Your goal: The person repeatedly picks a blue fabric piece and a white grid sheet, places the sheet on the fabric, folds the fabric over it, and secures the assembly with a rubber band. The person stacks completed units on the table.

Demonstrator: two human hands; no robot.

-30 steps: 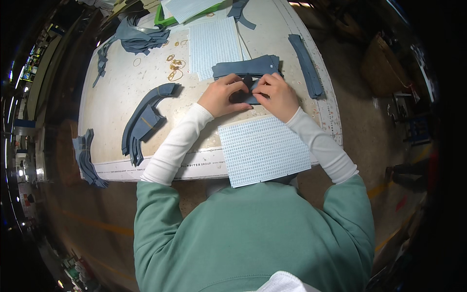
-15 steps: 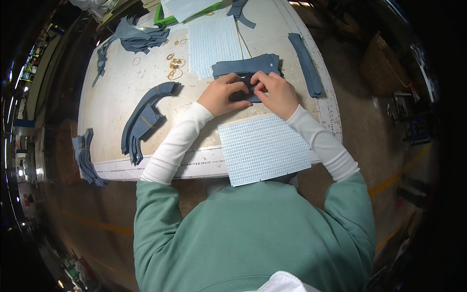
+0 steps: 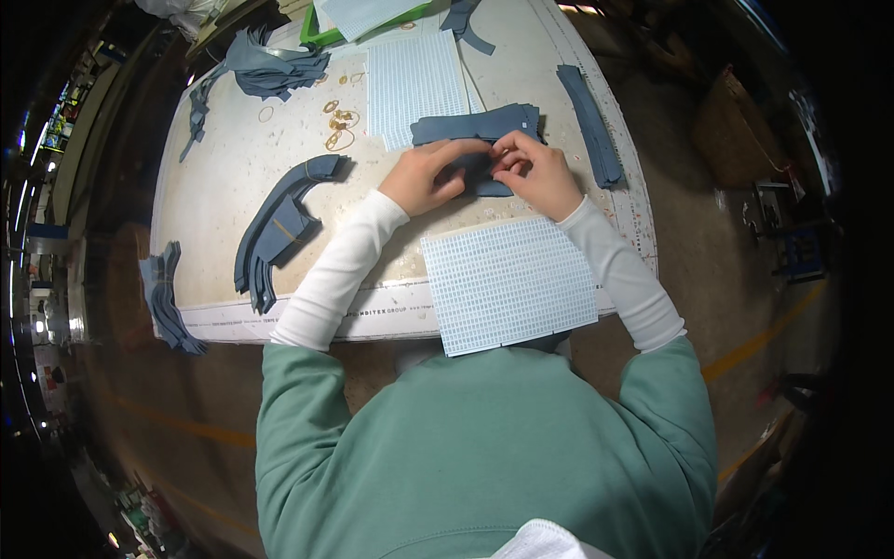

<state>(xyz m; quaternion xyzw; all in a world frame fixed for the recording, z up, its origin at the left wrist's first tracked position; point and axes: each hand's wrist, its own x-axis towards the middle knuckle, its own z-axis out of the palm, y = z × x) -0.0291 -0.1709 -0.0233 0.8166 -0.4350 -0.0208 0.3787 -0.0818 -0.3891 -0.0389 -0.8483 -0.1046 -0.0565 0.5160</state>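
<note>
Dark blue cut fabric pieces point(image 3: 477, 166) lie between my two hands on the table, with one layer curled up off the pile. My left hand point(image 3: 430, 175) reaches over them from the left, its fingers bent round the raised layer. My right hand point(image 3: 540, 175) is closed at the right edge of the same pieces, thumb and index finger pinched together; whatever is between the fingertips is too small to make out. Just beyond the hands lies a stack of blue fabric pieces point(image 3: 484, 123) with a small pale sticker at its right end. Part of the pile is hidden by my fingers.
A sheet of printed labels point(image 3: 507, 284) lies at the table's near edge, another label sheet point(image 3: 414, 84) farther back. Banded curved fabric bundles point(image 3: 270, 228) and rubber bands point(image 3: 340, 126) are on the left. A long fabric strip point(image 3: 591, 126) lies right; a green tray point(image 3: 321, 35) stands behind.
My left fingers have stretched farther over the fabric, and a layer now stands curled up. My right hand has moved slightly right and down, still pinched.
</note>
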